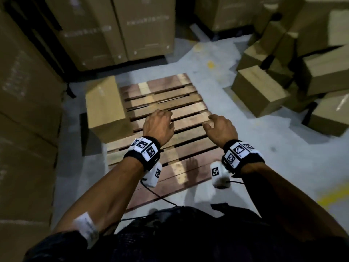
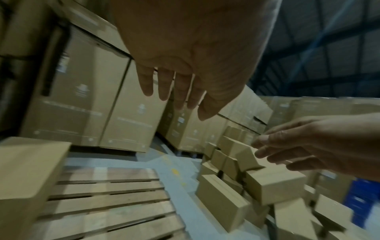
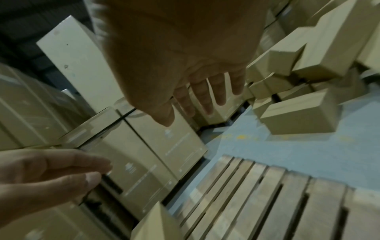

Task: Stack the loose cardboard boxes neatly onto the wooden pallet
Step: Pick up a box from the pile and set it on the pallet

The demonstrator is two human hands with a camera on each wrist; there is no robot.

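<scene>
**Both hands empty above the pallet, one box loaded**

Much is blurred or cut off. The printing on the tall stacked cartons beyond the wooden pallet is too smeared to read, and the pallet's near edge is hidden behind the person's forearms and dark clothing. The pile of loose cardboard boxes to the right of the pallet runs out of the head view, so its extent cannot be told. In the right wrist view the palm blocks the upper middle, and only a corner of the box on the pallet shows.

The left hand hovers over the pallet's slats, fingers loosely bent and slightly spread, holding nothing; the left wrist view shows its fingers hanging straight and free. The right hand hangs beside it over the pallet's right side, fingers relaxed and parted, also holding nothing and touching nothing.

One box sits on the pallet's left edge, lying flat. The remaining loose boxes lie tumbled on the grey floor right of the pallet, apart from it.
</scene>
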